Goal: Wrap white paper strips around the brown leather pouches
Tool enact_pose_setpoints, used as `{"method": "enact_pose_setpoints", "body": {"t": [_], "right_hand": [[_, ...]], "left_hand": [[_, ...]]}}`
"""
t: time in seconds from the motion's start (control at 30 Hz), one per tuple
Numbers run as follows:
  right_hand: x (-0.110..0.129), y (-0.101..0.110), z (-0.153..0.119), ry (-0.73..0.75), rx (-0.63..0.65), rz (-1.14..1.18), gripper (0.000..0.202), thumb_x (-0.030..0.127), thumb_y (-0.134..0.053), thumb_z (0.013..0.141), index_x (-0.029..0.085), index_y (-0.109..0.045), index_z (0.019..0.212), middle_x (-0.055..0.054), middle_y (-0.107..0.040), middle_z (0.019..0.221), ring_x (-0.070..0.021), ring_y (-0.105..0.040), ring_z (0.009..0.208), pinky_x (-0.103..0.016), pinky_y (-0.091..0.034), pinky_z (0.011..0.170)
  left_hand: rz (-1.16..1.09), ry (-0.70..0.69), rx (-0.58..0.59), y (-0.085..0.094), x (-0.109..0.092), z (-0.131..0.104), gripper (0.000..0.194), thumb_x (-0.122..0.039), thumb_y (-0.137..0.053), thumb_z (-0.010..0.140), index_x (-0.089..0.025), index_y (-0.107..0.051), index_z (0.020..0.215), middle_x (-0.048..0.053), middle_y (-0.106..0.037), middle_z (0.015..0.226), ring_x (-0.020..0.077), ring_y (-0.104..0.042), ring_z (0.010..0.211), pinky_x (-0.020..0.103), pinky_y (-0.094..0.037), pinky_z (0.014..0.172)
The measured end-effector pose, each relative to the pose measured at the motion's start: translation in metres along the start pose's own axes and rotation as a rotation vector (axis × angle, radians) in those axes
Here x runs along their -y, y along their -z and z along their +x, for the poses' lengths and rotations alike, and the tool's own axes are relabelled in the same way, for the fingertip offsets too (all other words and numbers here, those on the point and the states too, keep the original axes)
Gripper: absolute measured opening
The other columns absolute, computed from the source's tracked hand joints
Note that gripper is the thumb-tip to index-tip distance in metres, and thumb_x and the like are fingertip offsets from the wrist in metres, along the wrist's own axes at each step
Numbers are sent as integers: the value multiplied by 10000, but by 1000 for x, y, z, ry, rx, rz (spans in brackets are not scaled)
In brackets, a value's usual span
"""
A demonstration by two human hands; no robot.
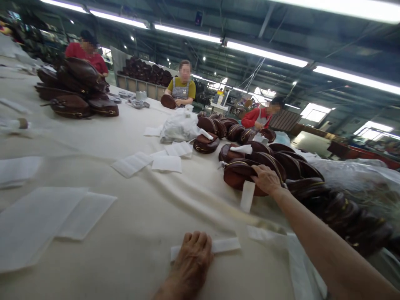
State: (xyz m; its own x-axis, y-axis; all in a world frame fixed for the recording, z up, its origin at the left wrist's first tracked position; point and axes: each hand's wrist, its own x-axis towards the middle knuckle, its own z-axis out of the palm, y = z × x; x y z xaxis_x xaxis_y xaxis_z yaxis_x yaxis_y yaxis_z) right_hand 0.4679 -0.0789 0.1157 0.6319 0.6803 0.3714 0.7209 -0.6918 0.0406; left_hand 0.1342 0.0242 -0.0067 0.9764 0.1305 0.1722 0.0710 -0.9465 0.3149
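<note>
My right hand reaches out over the table and grips the upper edge of a round dark-brown bag with a gold-coloured zip. A short white strip hangs down the bag's near side, beside my fingers. Closer to me, my left hand rests on the table with its fingers curled together over another white strip. That strip sticks out on both sides of the hand; its middle is hidden, as are the fingertips.
More brown bags are packed along the right, near clear plastic. Another bag pile stands at far left. White sheets and smaller pieces lie on the pale table cover. Three co-workers are across the table.
</note>
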Motion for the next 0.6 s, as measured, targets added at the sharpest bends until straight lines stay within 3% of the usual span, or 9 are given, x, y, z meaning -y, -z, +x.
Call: {"method": "enact_pose_setpoints", "body": {"t": [0.17, 0.33, 0.47, 0.6], "right_hand": [[2, -9, 2, -14, 9, 28, 187, 225, -607, 759, 207, -660, 937, -52, -640, 859, -219, -592, 810, -323, -449, 692], [23, 24, -28, 17, -128, 66, 82, 230, -562, 785, 223, -642, 801, -28, -616, 781, -211, -578, 814, -315, -436, 699], [53, 78, -94, 89, -197, 137, 107, 274, -539, 842, 223, -619, 790, -24, -599, 778, -195, -571, 800, -307, -443, 724], [98, 138, -192, 276, -296, 298, 127, 293, -530, 891, 208, -600, 828, -27, -588, 781, -171, -544, 754, -290, -433, 695]], "left_hand": [[-9, 4, -8, -6, 2, 0, 244, -166, -481, 880, -173, -534, 1119, 78, -568, 1005, 242, -506, 914, 402, -427, 807], [8, -1, -23, -2, -1, 4, 152, -157, -501, 871, -183, -590, 992, 73, -584, 945, 226, -529, 894, 359, -438, 782], [51, 215, -102, 19, 10, 0, 142, -117, -469, 842, -147, -606, 816, 104, -580, 841, 244, -544, 824, 366, -438, 747], [117, 541, -198, 46, 42, -15, 264, -109, -334, 855, -29, -582, 894, 227, -552, 902, 333, -544, 873, 455, -432, 740]]}}
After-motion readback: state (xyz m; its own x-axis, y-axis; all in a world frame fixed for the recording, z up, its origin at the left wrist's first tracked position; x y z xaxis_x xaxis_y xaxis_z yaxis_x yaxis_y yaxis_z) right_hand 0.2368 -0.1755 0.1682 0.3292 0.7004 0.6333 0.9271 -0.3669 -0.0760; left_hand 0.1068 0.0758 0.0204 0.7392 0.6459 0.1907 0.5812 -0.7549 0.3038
